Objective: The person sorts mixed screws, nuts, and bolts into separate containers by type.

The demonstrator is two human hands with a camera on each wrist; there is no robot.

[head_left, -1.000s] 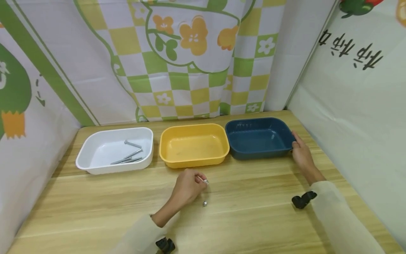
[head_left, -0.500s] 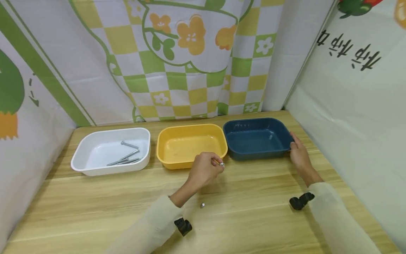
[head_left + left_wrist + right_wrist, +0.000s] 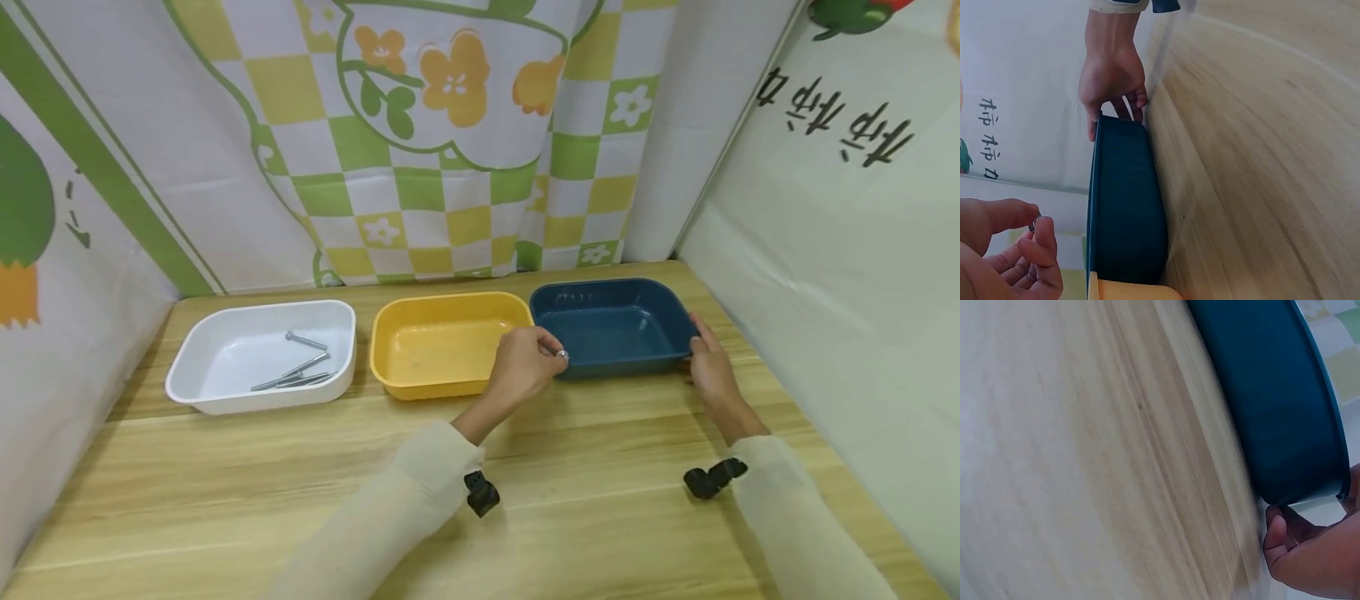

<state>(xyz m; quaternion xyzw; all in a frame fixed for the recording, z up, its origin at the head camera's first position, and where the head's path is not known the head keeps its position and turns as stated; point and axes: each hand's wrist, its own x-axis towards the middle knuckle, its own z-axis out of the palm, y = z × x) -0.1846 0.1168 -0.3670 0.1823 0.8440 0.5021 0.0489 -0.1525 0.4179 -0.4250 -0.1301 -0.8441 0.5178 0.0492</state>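
Note:
My left hand pinches a small shiny metal nut between thumb and fingertips, just above the front left rim of the blue tray. In the left wrist view, the nut shows as a thin silver edge between the fingertips, apart from the tray's wall. My right hand grips the right end of the blue tray, one digit at the rim and others curled low against its side, as the right wrist view shows. The blue tray's visible floor holds nothing.
A yellow tray stands against the blue one's left side, partly behind my left hand. Further left, a white tray holds several long bolts. A patterned curtain hangs behind the wooden table.
My left hand has carried the nut up and right from the table to the blue tray's front rim. Another nut on the table is now out of sight. The right hand stays put.

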